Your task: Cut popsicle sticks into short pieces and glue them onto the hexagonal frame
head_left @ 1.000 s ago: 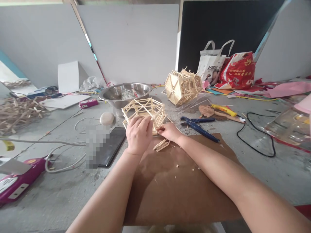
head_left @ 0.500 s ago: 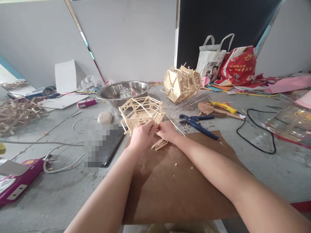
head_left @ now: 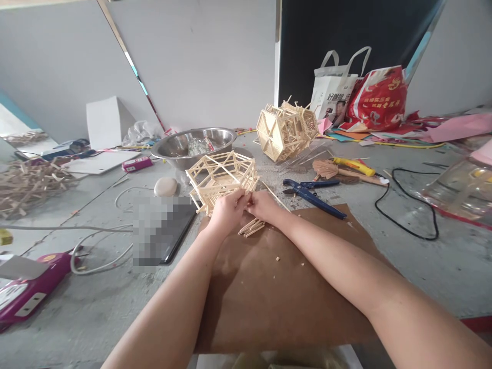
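Note:
A six-sided frame of thin wooden sticks [head_left: 222, 171] stands at the far edge of a brown sheet [head_left: 284, 307]. Against its near side, my left hand [head_left: 229, 209] and my right hand [head_left: 264, 206] meet, fingers pinched together and nearly touching. Whatever is between the fingertips is too small and covered to make out. Just below the hands, several short cut sticks [head_left: 252, 227] lie on the sheet. One long thin stick [head_left: 275, 196] slants away behind my right wrist. Blue-handled cutters [head_left: 313, 197] lie to the right, jaws apart.
Behind are a steel bowl [head_left: 180, 143] and a larger finished-looking stick model [head_left: 286, 130]. A dark tablet-like slab [head_left: 180, 233], a white round object [head_left: 165, 186] and cables lie left. A yellow-handled tool [head_left: 355, 165] with a black cord [head_left: 407, 236] lies right.
The view has shifted slightly. My left hand has edged right along the frame, its fingertips closer to my right hand. The loose sticks and cutters stay in place.

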{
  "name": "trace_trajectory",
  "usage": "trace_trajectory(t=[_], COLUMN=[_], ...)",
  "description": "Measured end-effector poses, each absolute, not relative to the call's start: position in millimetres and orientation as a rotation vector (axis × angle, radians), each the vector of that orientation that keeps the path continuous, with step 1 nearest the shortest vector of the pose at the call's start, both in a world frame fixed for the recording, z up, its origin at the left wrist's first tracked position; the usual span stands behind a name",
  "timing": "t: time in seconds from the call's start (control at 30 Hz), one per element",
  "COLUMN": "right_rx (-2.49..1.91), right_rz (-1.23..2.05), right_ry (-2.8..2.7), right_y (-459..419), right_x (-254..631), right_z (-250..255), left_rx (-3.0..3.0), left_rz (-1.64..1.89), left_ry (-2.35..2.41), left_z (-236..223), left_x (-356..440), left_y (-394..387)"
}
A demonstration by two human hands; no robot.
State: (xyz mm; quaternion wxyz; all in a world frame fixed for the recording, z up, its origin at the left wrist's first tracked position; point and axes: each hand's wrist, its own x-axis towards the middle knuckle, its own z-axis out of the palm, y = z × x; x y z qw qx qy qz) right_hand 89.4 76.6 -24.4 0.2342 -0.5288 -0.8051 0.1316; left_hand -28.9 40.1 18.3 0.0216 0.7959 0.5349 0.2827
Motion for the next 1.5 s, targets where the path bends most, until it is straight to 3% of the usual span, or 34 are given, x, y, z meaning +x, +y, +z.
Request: trace_trajectory(t=[0.77,1.1,1.3,1.5], right_rx=[-1.550,-1.523,-1.358,-1.300], right_rz=[0.373,0.715,1.170,1.203], right_ry=[-2.188,-2.031,-1.767,-1.769], right_y=[76.7,77.8,86.0,88.1], right_x=[86.6,93.9,98.8,101.2], right_z=[-20.6,-17.8,-29.6,-33.6], left_rx=[2.389,2.365,2.349,2.323], left_rz=[0.947,0.951,0.930,0.928], left_ry=[1.603,1.600,1.578,1.626], left_z=[16.4,14.8,14.5,16.8], left_x=[-29.5,-28.0,-27.7,-28.1], left_y=[45.3,47.4,48.7,46.8])
